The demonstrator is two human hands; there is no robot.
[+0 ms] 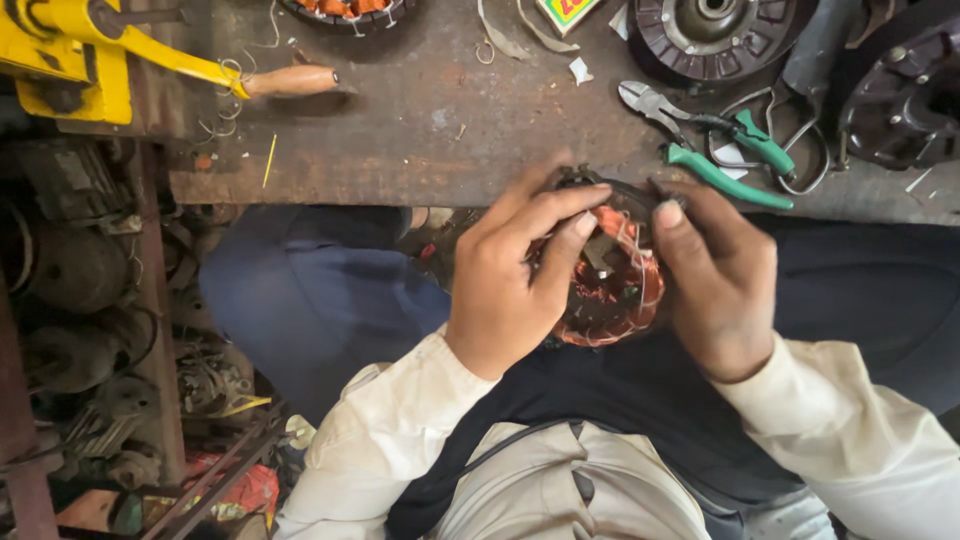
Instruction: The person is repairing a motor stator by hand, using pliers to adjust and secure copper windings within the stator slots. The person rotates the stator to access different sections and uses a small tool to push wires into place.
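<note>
Both hands gripped stator (605,290) over lap, just below bench (420,130) edge: left hand (510,275) closed round its left rim, fingers (570,215) curled over top; right hand (715,275) clamped right side. Copper windings sat between fingers. Pliers (720,150) lay just beyond right fingertips.

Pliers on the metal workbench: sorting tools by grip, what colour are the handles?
Green, seen in the head view: the steel-jawed pliers have green handles.

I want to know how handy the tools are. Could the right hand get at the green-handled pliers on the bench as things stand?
Probably yes: the green-handled pliers lie just beyond the right hand with nothing between them, but it would first have to let go of the copper-wound stator.
</note>
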